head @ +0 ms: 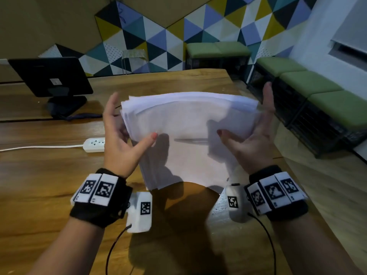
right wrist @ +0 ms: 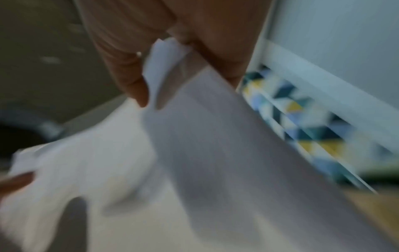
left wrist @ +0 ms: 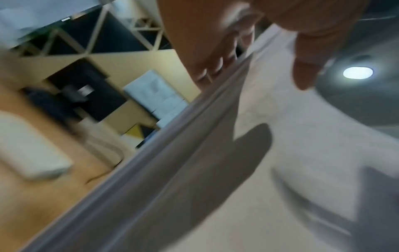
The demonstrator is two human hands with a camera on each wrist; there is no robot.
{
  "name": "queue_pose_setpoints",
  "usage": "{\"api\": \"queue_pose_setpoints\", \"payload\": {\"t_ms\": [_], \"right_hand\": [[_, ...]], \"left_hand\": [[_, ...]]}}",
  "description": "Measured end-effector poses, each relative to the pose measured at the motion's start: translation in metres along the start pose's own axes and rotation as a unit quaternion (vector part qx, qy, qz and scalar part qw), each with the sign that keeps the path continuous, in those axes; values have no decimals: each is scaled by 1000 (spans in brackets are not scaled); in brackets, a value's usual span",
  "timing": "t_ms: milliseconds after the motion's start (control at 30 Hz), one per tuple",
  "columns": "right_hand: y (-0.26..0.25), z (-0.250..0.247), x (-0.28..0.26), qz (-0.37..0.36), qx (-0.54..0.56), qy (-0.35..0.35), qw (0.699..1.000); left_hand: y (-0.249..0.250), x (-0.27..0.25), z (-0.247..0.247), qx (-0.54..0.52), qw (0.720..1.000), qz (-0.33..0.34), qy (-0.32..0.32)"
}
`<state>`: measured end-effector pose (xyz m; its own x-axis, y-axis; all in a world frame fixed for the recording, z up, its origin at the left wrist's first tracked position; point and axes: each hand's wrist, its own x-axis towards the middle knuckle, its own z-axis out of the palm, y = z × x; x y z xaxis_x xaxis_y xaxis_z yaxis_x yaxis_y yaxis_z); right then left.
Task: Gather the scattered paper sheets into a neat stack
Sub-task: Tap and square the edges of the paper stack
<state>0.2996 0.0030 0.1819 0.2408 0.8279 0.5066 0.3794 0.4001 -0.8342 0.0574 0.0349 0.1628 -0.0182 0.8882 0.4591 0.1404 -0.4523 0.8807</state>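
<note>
A pile of paper sheets (head: 184, 133) is held on edge over the wooden table (head: 49, 185), between two hands.

The left hand (head: 121, 139) is set against the pile's left side, thumb laid on the near face and fingers spread behind. The right hand (head: 252, 139) is set against the right side in the same way, thumb in front, fingers straight up along the edge. The sheets are bowed and their top edges are fanned unevenly. Whether the lower edge touches the table cannot be told. A white power strip (head: 94, 144) and a dark monitor (head: 51, 76) are seen to the left; both wrist views are blurred.
</note>
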Motion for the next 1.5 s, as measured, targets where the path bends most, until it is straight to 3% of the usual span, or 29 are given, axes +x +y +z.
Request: {"api": "queue_pose_setpoints", "payload": {"t_ms": [100,200,400,500,600,700,867,933,1033,1100,1233,1366,1433,1500], "right_hand": [[39,0,-9,194,69,-64,976],[65,12,-22,264,36,-82,960],[57,23,-27,246,68,-28,967],[56,23,-40,250,72,-21,965],[56,26,-54,270,18,-53,961],[54,33,-56,259,11,-42,965],[52,32,-58,259,56,-2,964],[54,32,-61,265,72,-9,962],[54,35,-66,256,66,-10,964],[56,38,-69,245,68,2,967],[64,39,-73,271,71,-8,960],[67,38,-71,275,64,-33,959],[63,38,-67,264,63,-22,962],[52,35,-59,217,79,25,973]], "left_hand": [[-23,-11,2,-43,982,-178,-45],[-34,-24,17,6,974,-222,-53],[-35,-26,26,-19,985,-172,19],[-44,-35,18,-42,980,-194,2],[-51,-46,22,15,969,-245,-24],[-51,-48,31,48,976,-212,13],[-48,-48,28,-46,973,-223,29],[-50,-51,27,-29,971,-235,30],[-53,-52,29,41,979,-194,41],[-52,-52,30,25,981,-186,49],[-46,-54,29,-36,965,-259,20],[-50,-50,26,-15,949,-315,-5],[-54,-49,24,-1,948,-317,-9],[-50,-47,22,25,962,-271,-3]]}}
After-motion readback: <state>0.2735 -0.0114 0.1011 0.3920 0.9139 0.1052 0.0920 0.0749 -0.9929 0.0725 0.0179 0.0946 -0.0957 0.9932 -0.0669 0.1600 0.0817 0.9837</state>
